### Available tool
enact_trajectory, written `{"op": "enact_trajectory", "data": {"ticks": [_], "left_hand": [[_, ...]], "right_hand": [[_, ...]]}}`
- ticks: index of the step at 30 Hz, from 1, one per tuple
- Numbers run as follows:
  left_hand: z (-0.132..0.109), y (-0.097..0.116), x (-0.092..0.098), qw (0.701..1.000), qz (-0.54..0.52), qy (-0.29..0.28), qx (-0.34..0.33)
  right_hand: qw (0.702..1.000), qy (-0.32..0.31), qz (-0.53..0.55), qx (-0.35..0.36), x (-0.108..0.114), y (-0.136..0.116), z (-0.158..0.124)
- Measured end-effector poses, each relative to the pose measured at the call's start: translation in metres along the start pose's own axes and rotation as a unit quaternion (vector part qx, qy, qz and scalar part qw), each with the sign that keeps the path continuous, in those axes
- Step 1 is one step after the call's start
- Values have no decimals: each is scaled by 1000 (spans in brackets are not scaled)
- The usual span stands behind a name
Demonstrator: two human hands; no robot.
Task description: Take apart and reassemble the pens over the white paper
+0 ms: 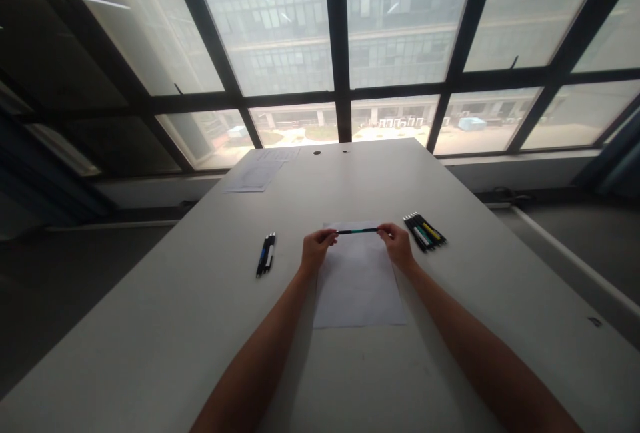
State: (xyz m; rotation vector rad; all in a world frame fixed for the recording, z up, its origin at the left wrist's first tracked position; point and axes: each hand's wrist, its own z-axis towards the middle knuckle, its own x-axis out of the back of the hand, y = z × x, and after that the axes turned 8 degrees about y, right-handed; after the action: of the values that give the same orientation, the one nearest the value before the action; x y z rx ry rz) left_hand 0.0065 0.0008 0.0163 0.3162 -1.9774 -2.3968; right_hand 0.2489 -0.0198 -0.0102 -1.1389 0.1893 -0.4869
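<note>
Between my two hands a dark pen with a green middle [358,231] is held level, crosswise over the far part of a white sheet of paper [359,286]. My left hand [317,248] pinches its left end, and my right hand [396,244] pinches the right end. Just right of my right hand lies a row of several black pens [424,231], some with white, green or yellow parts. Further off to the left of my left hand, a few dark pens [266,254] lie side by side, with blue and white parts showing.
All of this is on a long white table [200,326]. Printed papers [254,176] lie at its far left corner. Two small round spots, one a dark hole [317,153], show near the far edge. Large windows with dark frames [342,113] rise behind the table.
</note>
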Motion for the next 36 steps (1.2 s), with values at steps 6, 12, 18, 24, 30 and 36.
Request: {"op": "enact_trajectory", "data": {"ticks": [6,12,18,24,30,36], "left_hand": [[0,-1,1,997,61,-15,-34],[2,-4,3,995,88,-23,-48],[2,-4,3,994,92,-24,-54],[1,-2,3,994,92,-24,-58],[0,0,2,993,99,-25,-60],[0,0,3,992,106,-26,-63]], "right_hand": [[1000,-5,1,0,0,-3,1],[1000,-4,-3,1,1,-4,1],[1000,-5,12,-2,1,-2,1],[1000,-6,15,-4,0,-2,1],[1000,-7,15,-3,1,-5,1],[1000,-9,17,-9,0,-3,0]]}}
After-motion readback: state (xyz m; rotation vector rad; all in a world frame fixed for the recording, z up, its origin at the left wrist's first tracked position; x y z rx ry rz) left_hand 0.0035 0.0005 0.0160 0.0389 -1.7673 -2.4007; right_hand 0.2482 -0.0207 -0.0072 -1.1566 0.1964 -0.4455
